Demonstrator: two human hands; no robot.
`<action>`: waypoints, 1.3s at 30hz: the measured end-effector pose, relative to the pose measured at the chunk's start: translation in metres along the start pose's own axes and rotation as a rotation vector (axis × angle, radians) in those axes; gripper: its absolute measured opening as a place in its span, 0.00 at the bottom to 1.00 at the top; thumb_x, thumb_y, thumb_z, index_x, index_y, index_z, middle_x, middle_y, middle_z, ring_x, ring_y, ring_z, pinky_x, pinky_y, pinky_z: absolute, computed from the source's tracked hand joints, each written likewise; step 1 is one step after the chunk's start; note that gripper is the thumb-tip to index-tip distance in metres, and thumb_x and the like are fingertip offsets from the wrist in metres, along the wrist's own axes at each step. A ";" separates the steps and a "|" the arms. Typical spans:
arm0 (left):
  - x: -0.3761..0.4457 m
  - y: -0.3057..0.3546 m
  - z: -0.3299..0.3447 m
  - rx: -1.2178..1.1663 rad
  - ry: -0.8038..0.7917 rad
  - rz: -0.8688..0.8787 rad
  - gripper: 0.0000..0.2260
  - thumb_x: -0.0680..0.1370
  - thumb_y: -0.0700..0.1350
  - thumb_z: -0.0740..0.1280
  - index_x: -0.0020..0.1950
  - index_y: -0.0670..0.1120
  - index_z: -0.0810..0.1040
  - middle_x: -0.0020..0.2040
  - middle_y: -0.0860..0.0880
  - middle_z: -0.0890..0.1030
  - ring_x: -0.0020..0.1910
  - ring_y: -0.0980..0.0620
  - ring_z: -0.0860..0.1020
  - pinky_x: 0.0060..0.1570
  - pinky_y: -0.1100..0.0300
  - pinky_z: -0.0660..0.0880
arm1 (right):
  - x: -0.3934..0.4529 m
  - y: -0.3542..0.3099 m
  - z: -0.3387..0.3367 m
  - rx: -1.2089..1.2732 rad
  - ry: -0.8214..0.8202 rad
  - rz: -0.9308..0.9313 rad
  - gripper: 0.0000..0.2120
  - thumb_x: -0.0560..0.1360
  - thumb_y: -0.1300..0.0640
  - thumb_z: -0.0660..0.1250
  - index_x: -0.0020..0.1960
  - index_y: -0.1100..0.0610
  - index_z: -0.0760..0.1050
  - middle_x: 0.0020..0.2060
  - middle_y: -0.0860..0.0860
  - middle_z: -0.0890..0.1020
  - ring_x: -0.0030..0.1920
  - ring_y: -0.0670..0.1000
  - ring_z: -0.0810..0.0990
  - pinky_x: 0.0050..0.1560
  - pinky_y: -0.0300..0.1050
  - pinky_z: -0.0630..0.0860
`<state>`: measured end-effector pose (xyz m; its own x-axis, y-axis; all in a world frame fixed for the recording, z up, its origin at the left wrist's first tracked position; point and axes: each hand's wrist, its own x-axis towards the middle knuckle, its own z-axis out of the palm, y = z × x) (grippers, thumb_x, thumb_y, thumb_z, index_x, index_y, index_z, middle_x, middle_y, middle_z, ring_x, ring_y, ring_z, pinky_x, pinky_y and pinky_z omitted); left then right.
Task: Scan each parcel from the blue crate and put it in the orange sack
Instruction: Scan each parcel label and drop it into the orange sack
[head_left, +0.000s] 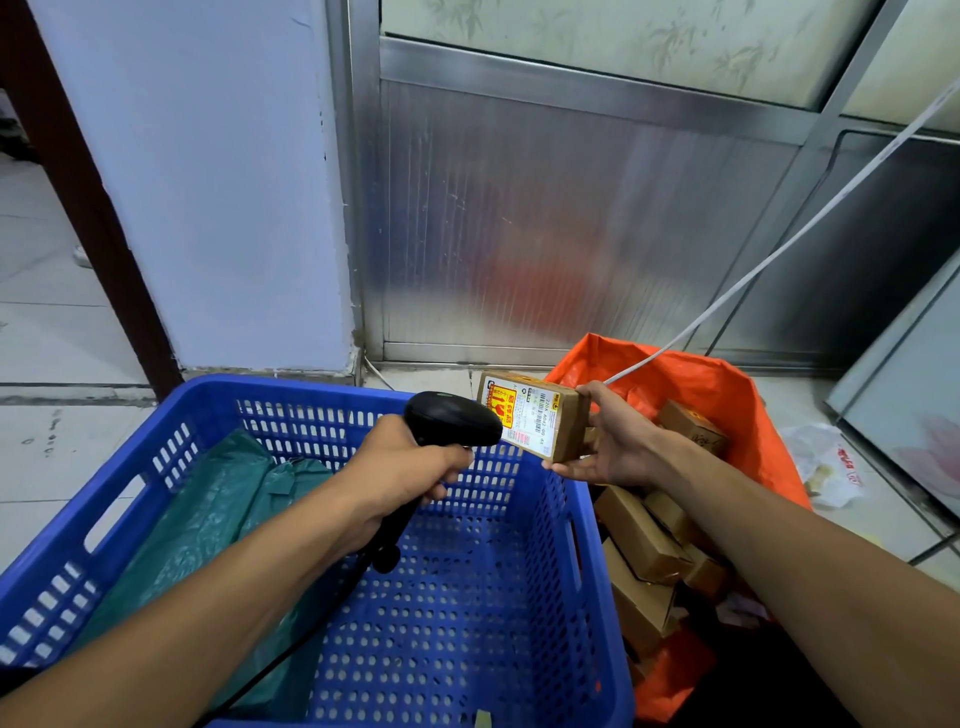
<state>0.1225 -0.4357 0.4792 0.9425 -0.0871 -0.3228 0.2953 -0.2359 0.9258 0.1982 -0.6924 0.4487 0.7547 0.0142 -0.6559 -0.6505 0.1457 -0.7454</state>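
Observation:
My left hand (400, 467) grips a black barcode scanner (449, 418) above the blue crate (587, 545). The scanner's head points right at a small brown cardboard parcel (540, 415) with a white and yellow label. My right hand (618, 441) holds that parcel by its right end, above the crate's far right corner and the edge of the orange sack (701, 384). Several brown boxes (644, 540) lie inside the sack. A green plastic mailer (208, 530) lies in the left part of the crate.
A white wall pillar (218, 182) and a metal panel (545, 218) stand behind the crate and sack. A white cable (779, 249) runs down from the upper right into the sack area. A crumpled white plastic bag (826, 462) lies on the tiled floor at right.

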 end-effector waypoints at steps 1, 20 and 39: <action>-0.001 0.000 0.000 -0.005 0.001 -0.006 0.05 0.76 0.37 0.72 0.50 0.37 0.83 0.28 0.49 0.77 0.26 0.55 0.73 0.29 0.63 0.71 | 0.000 0.000 0.000 -0.001 0.002 0.001 0.24 0.77 0.41 0.61 0.64 0.58 0.73 0.63 0.65 0.76 0.55 0.67 0.81 0.54 0.56 0.80; -0.005 0.004 0.004 -0.030 0.047 0.068 0.02 0.74 0.37 0.75 0.43 0.43 0.84 0.27 0.49 0.78 0.25 0.55 0.74 0.30 0.62 0.73 | -0.011 0.002 0.008 -0.125 0.001 -0.023 0.14 0.77 0.46 0.65 0.51 0.57 0.76 0.52 0.61 0.80 0.55 0.62 0.82 0.63 0.56 0.77; -0.002 0.000 0.002 -0.009 0.127 0.083 0.04 0.74 0.36 0.74 0.46 0.43 0.84 0.27 0.49 0.79 0.26 0.54 0.75 0.34 0.59 0.75 | 0.010 0.005 0.002 -0.173 -0.093 -0.045 0.24 0.72 0.44 0.69 0.65 0.53 0.75 0.63 0.60 0.77 0.55 0.65 0.83 0.52 0.57 0.82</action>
<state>0.1201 -0.4372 0.4790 0.9757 0.0178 -0.2182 0.2166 -0.2242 0.9502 0.2025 -0.6896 0.4388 0.7831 0.1042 -0.6132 -0.6144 -0.0238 -0.7887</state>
